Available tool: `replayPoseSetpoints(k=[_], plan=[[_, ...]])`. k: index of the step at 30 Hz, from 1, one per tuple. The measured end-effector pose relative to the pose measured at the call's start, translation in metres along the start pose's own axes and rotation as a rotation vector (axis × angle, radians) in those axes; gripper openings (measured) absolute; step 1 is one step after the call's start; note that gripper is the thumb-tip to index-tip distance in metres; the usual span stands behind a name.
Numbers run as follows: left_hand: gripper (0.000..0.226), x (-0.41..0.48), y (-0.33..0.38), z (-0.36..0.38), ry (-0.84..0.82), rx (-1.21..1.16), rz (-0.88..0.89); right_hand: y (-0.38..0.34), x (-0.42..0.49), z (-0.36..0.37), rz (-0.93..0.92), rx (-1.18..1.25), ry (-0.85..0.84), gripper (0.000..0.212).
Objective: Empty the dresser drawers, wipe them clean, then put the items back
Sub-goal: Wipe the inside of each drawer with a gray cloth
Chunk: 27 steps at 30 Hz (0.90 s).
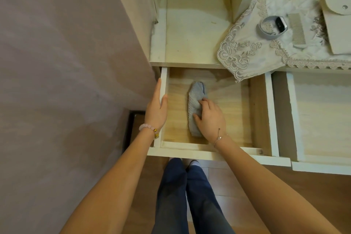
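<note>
Left hand (156, 106) out ahead of me, fingers straight and together, thumb splayed inward. Right hand (209, 118) palm down, fingers curled and bunching the grey cloth (193, 99). Both forearms bare, stretched forward, angling slightly towards each other.

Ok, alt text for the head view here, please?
The right hand grips a grey cloth on the floor of an open drawer, while the left hand rests on its left wall. A lace runner bearing a wristband and comb lies on the dresser top beyond.
</note>
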<state>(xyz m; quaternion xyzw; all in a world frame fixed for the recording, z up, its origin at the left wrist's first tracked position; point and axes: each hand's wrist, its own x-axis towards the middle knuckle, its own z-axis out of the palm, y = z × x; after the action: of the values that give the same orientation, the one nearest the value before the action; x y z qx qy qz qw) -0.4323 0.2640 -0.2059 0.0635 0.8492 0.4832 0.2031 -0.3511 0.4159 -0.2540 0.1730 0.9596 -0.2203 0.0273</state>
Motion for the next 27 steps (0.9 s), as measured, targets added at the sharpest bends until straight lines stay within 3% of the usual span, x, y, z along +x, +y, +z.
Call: replayPoseSetpoints(k=[3,5,7,9,13,17,21,27], plan=[[0.052,0.000,0.000,0.000,0.004,-0.007,0.006,0.000,0.007,-0.011,0.045,0.121,0.110,0.021],[0.052,-0.001,0.000,0.000,0.011,-0.014,0.013,0.000,0.013,-0.018,0.084,0.147,0.144,0.019],[0.052,-0.002,0.001,0.000,0.011,-0.019,0.023,-0.002,0.016,-0.021,0.076,0.164,0.163,0.022],[0.052,-0.002,0.001,0.000,0.008,-0.024,0.022,-0.007,0.014,-0.014,0.019,0.176,0.080,0.035],[0.052,-0.002,0.000,0.001,0.005,-0.029,0.015,-0.007,0.010,0.021,-0.108,-0.140,-0.073,0.072],[0.052,0.001,-0.004,0.001,0.005,-0.054,0.031,-0.001,0.022,0.035,-0.173,-0.213,0.054,0.062],[0.052,0.002,-0.007,0.002,0.011,-0.047,0.038,0.002,0.033,0.035,-0.199,-0.134,0.051,0.054],[0.053,0.002,-0.007,0.001,-0.003,-0.061,0.042,0.005,0.078,0.023,-0.172,-0.044,0.080,0.056]])
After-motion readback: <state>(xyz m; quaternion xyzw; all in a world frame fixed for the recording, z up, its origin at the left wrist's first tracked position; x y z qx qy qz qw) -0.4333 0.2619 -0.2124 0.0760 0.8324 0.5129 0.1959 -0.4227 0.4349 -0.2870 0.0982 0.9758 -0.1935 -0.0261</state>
